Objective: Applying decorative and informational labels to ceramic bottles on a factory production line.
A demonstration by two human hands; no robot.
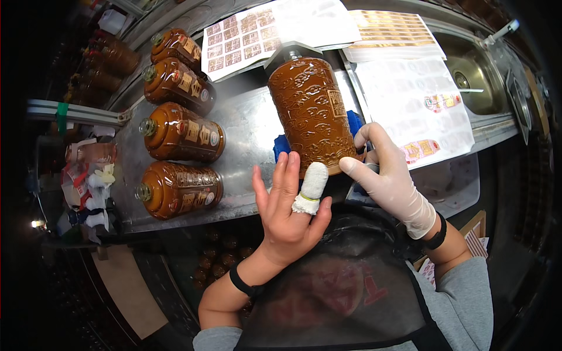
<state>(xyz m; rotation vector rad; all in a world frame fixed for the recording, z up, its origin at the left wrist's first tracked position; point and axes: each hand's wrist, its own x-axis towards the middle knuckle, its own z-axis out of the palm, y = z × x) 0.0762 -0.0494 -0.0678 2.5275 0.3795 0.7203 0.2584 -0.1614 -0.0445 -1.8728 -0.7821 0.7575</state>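
Note:
A large brown bottle [309,111] with raised patterning lies on blue supports [355,124], its neck pointing away from me. My left hand [293,205] is bare apart from a white wrap [314,186] on one finger. Its fingers stretch out flat, with the tips at the bottle's near end. A thin whitish glove covers my right hand [393,178]. Thumb and curled forefinger grip the bottle's near right edge; the other fingers are partly hidden.
Several similar labelled bottles [184,131] lie in a column at the left of the metal bench [246,126]. Sticker sheets [243,38] lie at the back, and a mostly peeled label sheet [410,111] at the right. Beyond it is a metal sink [468,64].

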